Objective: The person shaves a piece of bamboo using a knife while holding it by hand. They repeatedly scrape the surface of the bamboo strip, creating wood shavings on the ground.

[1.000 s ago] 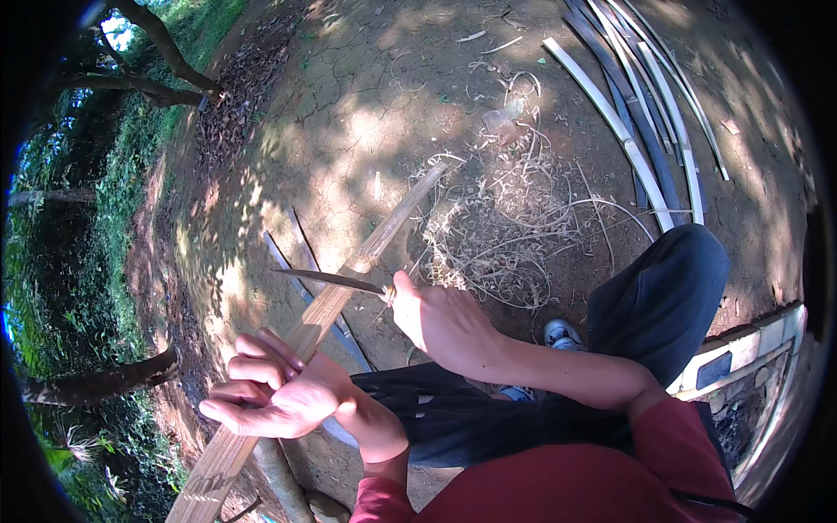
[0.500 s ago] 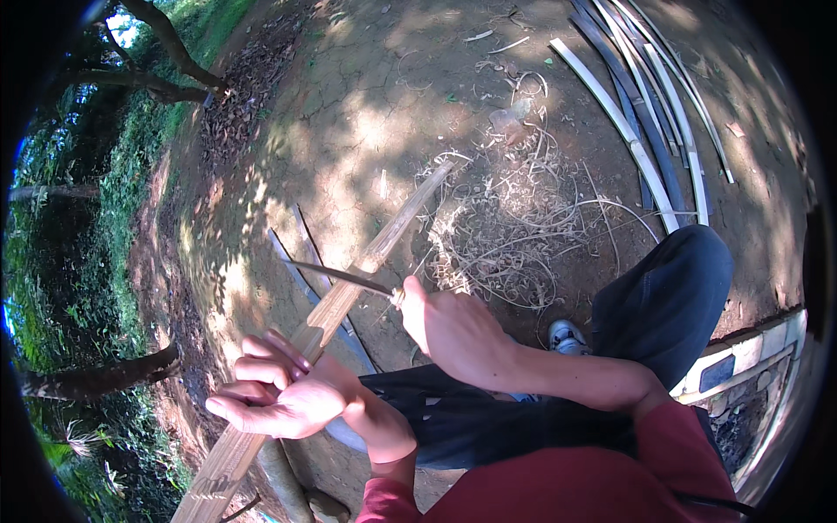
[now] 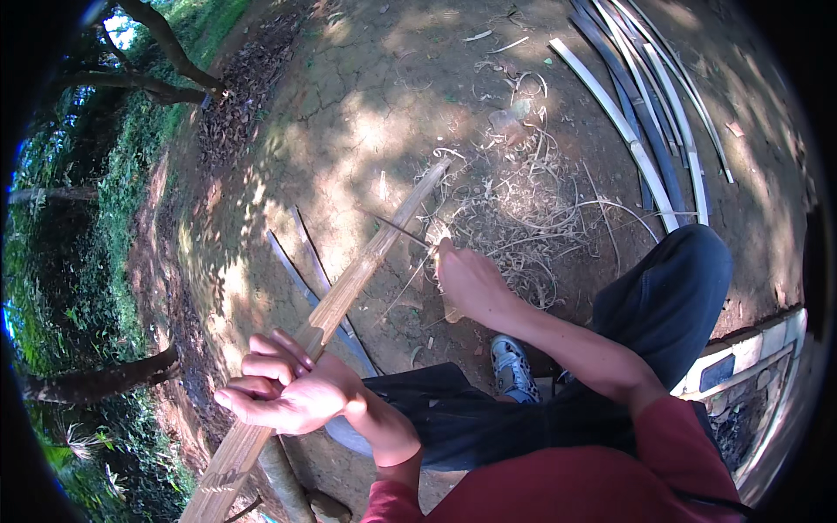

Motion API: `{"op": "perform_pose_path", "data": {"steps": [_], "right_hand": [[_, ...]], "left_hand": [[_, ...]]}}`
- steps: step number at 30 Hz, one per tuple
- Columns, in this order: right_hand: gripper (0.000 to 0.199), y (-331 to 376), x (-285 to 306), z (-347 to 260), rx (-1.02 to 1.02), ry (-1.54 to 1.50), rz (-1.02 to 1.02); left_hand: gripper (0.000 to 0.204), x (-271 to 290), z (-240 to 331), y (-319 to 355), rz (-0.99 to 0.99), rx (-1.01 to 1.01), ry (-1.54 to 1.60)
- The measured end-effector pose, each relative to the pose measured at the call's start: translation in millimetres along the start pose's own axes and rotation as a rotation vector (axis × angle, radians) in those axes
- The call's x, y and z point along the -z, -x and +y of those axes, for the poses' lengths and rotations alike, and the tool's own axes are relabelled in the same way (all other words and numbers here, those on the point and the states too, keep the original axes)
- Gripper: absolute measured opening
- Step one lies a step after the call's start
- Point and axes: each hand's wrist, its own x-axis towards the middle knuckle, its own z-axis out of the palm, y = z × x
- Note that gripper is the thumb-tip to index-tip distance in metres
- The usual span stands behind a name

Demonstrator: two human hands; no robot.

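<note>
Head view: person in red top and dark trousers (image 3: 663,283), one knee bent at right of frame, both bare hands at a long wooden strip (image 3: 370,261)
Strip place: slants from lower left edge up to upper centre of frame
Right hand: right hand (image 3: 475,283) near centre, fingers wrapped around handle of knife (image 3: 397,227), blade across the strip; can't tell if edge is biting
Left hand: left hand (image 3: 296,392) lower left, palm up, fingers curled, covers part of strip; can't tell if it pinches it
Changed vs half a second ago: right hand and knife farther up the strip, toward its far end; left hand nearly same spot; shoe (image 3: 514,366) now clear below right forearm
Shavings: curly pale heap (image 3: 523,227) right of strip's far end
Other strips: bundle (image 3: 626,131) upper right, two dark strips (image 3: 295,268) left of centre
Hollow: pale-edged low structure (image 3: 745,355) lower right, contents too dark to tell
</note>
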Motion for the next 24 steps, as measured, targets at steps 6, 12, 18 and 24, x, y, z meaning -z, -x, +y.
{"op": "perform_pose_path", "data": {"steps": [6,12,18,24], "right_hand": [[0.033,30.9,34.2,-66.3,0.178,-0.092,-0.131],[0.036,11.1,21.9,-50.1,0.109,-0.090,-0.097],[0.042,48.6,40.0,-77.7,0.201,-0.149,-0.068],[0.046,39.9,37.7,-72.0,0.180,-0.068,-0.106]], "left_hand": [[0.046,3.5,-5.9,-8.8,-0.051,-0.025,0.016],[0.044,5.1,-3.3,-18.4,0.062,-0.028,-0.024],[0.042,-1.1,25.0,-28.1,0.057,-0.071,-0.053],[0.041,15.6,20.8,-33.4,0.026,-0.025,0.001]]}}
